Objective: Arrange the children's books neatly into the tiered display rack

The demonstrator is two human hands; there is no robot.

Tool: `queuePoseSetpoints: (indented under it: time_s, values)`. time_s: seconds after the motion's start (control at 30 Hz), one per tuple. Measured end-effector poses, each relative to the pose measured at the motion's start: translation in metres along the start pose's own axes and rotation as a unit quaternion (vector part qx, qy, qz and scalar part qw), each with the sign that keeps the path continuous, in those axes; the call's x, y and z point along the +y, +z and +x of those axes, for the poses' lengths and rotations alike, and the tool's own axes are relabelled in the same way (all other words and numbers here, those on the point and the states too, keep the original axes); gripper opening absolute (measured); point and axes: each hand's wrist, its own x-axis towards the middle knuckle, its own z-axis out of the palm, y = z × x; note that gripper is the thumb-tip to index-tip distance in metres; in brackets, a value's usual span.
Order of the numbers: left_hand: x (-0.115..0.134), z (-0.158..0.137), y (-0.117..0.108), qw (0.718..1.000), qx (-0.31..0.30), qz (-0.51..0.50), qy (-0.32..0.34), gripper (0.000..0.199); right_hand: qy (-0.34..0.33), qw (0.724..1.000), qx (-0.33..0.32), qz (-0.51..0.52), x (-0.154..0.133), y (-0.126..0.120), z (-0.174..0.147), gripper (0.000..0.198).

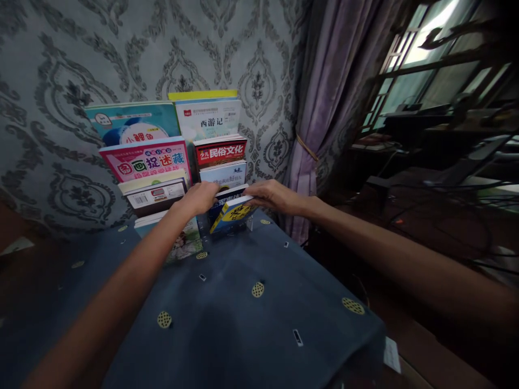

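A blue book with a yellow patch on its cover (237,212) leans at the front of the right-hand column of books. My right hand (273,195) is closed on its upper right corner. Directly behind stands a dark blue book (232,195). My left hand (201,198) is closed at the left edge of these books, and its fingertips are partly hidden. Further back in this column are a light blue book (223,174), a red book (222,152) and a pale book (211,119). A clear stand edge (250,222) shows at lower right.
The left column holds a teal book (133,121), a pink book (148,159), a book with a barcode (156,195) and a front book (187,240) partly behind my left arm. A blue patterned cloth (227,313) covers the table. A purple curtain (324,97) hangs right.
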Motion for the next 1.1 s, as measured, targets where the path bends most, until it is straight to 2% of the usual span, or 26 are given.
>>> queuePoseSetpoints:
  time_s: [0.1, 0.23, 0.4, 0.6, 0.7, 0.77, 0.9, 1.1]
  values:
    - [0.000, -0.002, 0.002, 1.000, 0.010, -0.019, 0.009, 0.022, 0.000, 1.000, -0.012, -0.010, 0.002, 0.004, 0.004, 0.035]
    - [-0.002, -0.004, 0.005, 0.999, 0.032, -0.044, 0.000, 0.021, -0.021, 0.999, -0.036, -0.023, 0.003, -0.003, 0.016, 0.033]
    - [-0.004, -0.004, 0.007, 0.996, 0.056, -0.075, -0.005, 0.017, -0.033, 0.998, -0.039, -0.038, 0.007, -0.002, 0.025, 0.029]
    - [0.005, -0.011, 0.005, 0.996, 0.058, -0.063, -0.027, 0.021, 0.057, 0.995, -0.079, -0.032, 0.028, 0.019, 0.022, 0.018]
    - [0.014, -0.020, -0.002, 0.992, 0.104, -0.034, -0.066, 0.029, 0.090, 0.990, -0.093, -0.057, 0.034, 0.026, 0.023, 0.017]
    - [0.020, -0.026, -0.006, 0.989, 0.132, -0.039, -0.047, 0.033, 0.093, 0.988, -0.094, -0.073, 0.032, 0.028, 0.026, 0.019]
    - [0.026, -0.030, -0.001, 0.994, 0.100, -0.034, 0.021, 0.031, 0.093, 0.989, -0.079, -0.079, 0.026, 0.032, 0.030, 0.027]
    - [0.020, -0.031, 0.006, 0.998, 0.057, 0.004, -0.004, 0.027, 0.138, 0.989, -0.050, -0.036, 0.036, 0.039, 0.027, 0.024]
